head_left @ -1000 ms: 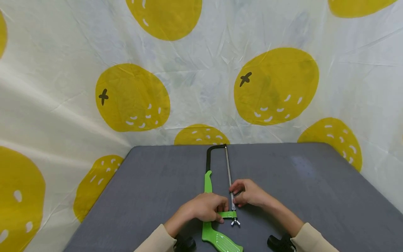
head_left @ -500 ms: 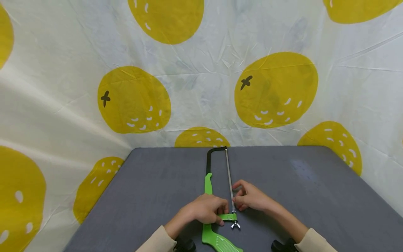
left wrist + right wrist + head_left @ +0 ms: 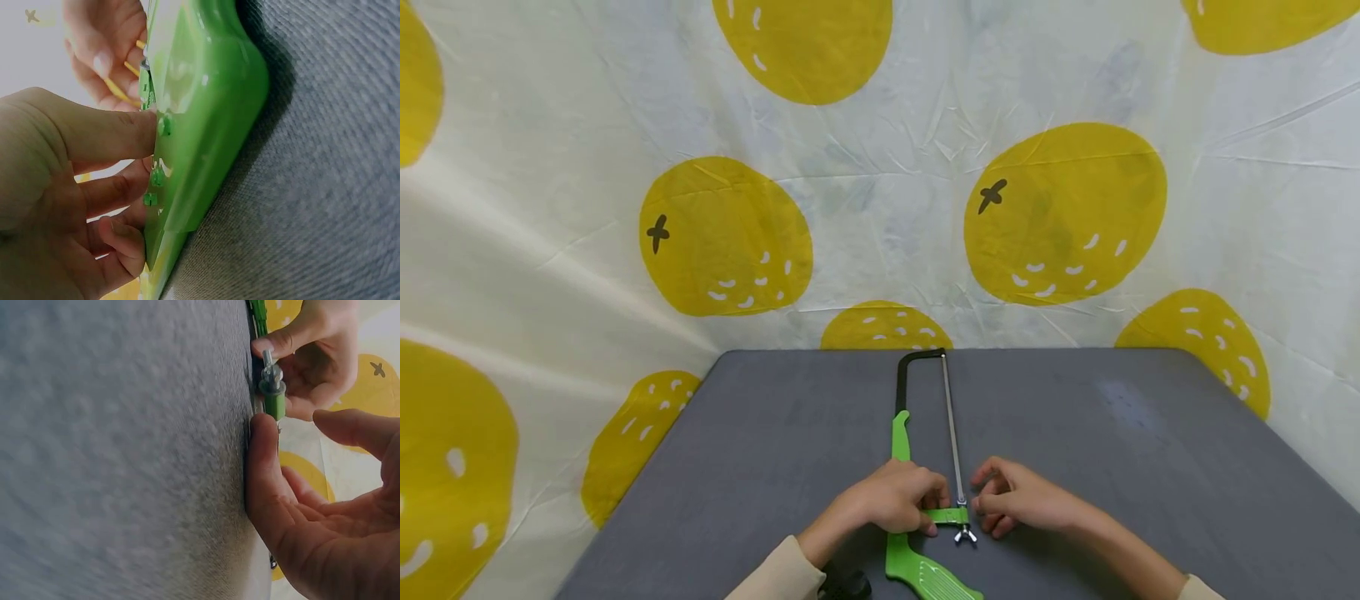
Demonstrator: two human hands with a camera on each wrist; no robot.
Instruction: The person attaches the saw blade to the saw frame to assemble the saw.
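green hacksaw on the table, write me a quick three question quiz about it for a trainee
1. True or false: the left grip holds the green hacksaw.
2. Which colour is the frame's far end: a) red, b) black, c) white?
3. Fill in: in the head view, the wing nut sits at the ____ (near or far) end of the blade.

Key: 1. true; 2. b; 3. near.

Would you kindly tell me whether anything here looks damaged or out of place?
Only one thing stands out: a pale patch on the right side of the table, lighter than the grey around it; I cannot tell whether it is a mark or glare. What shows of the saw looks undamaged, its blade straight.
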